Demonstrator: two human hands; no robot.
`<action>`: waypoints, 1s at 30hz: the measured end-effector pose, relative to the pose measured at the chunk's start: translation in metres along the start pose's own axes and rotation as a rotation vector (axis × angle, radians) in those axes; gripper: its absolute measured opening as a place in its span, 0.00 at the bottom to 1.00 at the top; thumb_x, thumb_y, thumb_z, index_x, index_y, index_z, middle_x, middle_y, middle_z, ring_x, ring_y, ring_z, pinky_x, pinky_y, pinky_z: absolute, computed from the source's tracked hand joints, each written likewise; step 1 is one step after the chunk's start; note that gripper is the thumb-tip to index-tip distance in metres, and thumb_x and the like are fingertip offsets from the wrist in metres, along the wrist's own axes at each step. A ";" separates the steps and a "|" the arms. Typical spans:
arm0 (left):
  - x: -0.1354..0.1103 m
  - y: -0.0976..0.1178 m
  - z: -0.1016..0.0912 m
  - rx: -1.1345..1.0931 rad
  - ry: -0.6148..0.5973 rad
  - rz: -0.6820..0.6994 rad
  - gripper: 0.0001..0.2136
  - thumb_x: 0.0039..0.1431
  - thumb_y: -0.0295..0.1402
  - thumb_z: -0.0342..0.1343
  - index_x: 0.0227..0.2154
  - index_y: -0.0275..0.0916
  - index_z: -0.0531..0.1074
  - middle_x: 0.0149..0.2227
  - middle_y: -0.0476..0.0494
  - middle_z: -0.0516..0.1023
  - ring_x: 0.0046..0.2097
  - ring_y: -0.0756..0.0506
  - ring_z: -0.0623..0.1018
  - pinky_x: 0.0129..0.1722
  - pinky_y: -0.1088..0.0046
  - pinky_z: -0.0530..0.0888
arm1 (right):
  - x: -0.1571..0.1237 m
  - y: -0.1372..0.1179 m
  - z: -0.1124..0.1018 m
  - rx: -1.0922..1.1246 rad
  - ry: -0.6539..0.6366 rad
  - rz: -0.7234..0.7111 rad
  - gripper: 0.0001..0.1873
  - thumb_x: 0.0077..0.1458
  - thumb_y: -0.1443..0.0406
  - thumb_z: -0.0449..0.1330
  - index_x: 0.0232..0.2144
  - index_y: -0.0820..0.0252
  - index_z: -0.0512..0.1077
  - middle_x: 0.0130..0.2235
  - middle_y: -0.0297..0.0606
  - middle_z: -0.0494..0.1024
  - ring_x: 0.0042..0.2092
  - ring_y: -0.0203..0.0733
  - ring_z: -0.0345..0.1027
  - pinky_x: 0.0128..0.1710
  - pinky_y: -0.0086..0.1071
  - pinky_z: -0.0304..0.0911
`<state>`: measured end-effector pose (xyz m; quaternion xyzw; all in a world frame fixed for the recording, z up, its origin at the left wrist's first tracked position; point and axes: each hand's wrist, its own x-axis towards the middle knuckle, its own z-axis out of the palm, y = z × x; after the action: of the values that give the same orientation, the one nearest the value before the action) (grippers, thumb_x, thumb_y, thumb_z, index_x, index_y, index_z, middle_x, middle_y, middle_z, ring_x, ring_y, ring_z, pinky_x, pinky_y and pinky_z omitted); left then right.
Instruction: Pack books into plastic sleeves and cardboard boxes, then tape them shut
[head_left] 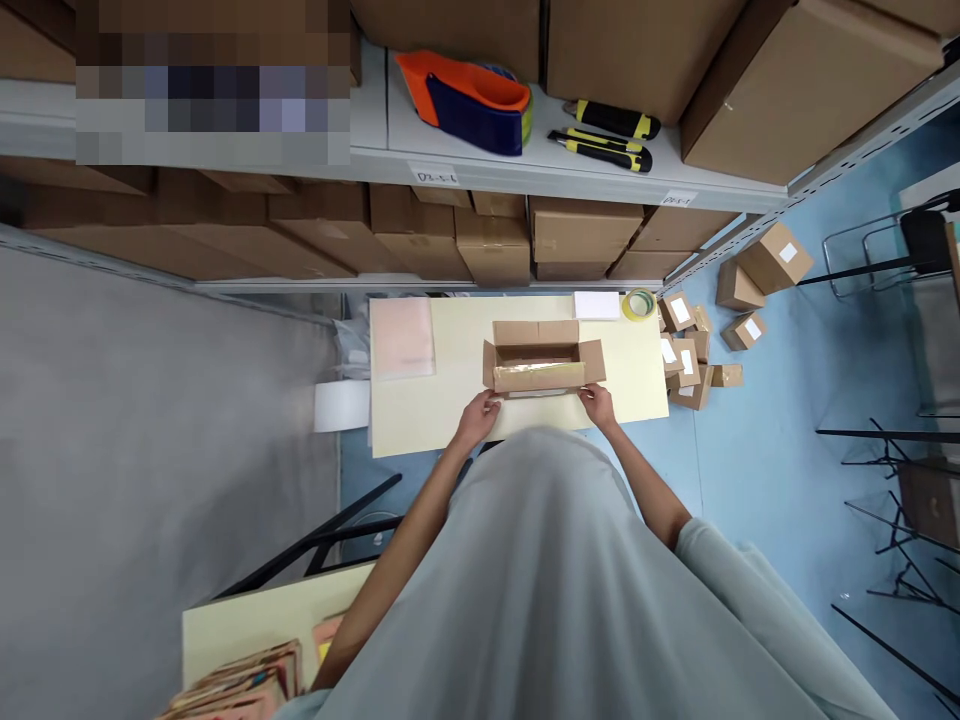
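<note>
An open cardboard box [538, 378] stands on the pale yellow tabletop [450, 420] in front of me, its flaps spread outward. Shiny tape runs along its near side, and inside I see no contents. At the near left corner my left hand [478, 415] has its fingers closed on the cardboard. My right hand [598, 405] is closed at the near right corner in the same way. Part of a white label shows low on the near side, between the hands. The fingertips are small in view and partly hidden by the box.
Behind the box lie a white stack of paper [596, 305] and a tape roll [639, 304]. A pink sheet [403, 337] is at left. The shelf above holds a tape dispenser [480, 105], utility knives [607, 135] and cartons. Small labelled boxes [686, 355] are piled right of the table.
</note>
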<state>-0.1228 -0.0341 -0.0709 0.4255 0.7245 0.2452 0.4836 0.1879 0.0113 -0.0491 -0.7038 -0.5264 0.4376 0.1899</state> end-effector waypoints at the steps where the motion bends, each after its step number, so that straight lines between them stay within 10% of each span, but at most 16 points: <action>1: -0.004 -0.001 -0.005 -0.001 0.019 -0.001 0.15 0.62 0.32 0.56 0.51 0.39 0.77 0.49 0.37 0.85 0.45 0.40 0.84 0.52 0.57 0.83 | -0.001 0.001 -0.007 -0.002 0.015 0.005 0.16 0.60 0.60 0.58 0.41 0.61 0.83 0.43 0.47 0.88 0.45 0.52 0.82 0.50 0.43 0.77; 9: -0.058 0.055 -0.055 0.182 0.517 0.409 0.17 0.75 0.37 0.52 0.60 0.41 0.76 0.57 0.33 0.80 0.60 0.37 0.78 0.61 0.54 0.77 | -0.046 -0.046 -0.075 -0.071 0.411 -0.309 0.20 0.75 0.56 0.51 0.54 0.59 0.79 0.55 0.51 0.82 0.55 0.49 0.77 0.55 0.43 0.76; 15: -0.058 0.104 -0.031 0.285 0.260 0.593 0.18 0.75 0.36 0.51 0.62 0.42 0.75 0.60 0.33 0.78 0.62 0.35 0.76 0.67 0.49 0.73 | -0.039 -0.086 -0.060 -0.213 0.084 -0.467 0.17 0.74 0.62 0.52 0.52 0.57 0.80 0.52 0.48 0.83 0.54 0.51 0.77 0.59 0.46 0.74; 23: -0.033 0.057 -0.016 0.141 0.128 0.261 0.21 0.75 0.47 0.50 0.59 0.40 0.75 0.62 0.30 0.77 0.62 0.34 0.78 0.65 0.48 0.76 | -0.011 -0.046 -0.042 -0.026 0.002 -0.146 0.24 0.70 0.47 0.55 0.48 0.57 0.81 0.52 0.50 0.84 0.50 0.52 0.80 0.56 0.46 0.77; 30: -0.030 0.037 -0.009 -0.089 0.014 0.152 0.22 0.71 0.56 0.52 0.36 0.42 0.77 0.67 0.33 0.76 0.71 0.36 0.73 0.70 0.53 0.73 | -0.008 -0.028 -0.034 0.353 -0.103 0.059 0.29 0.56 0.39 0.66 0.42 0.57 0.79 0.48 0.46 0.85 0.50 0.52 0.82 0.53 0.46 0.79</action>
<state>-0.1113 -0.0404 -0.0240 0.4556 0.6820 0.3159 0.4768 0.1994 0.0207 -0.0069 -0.6515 -0.4295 0.5639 0.2702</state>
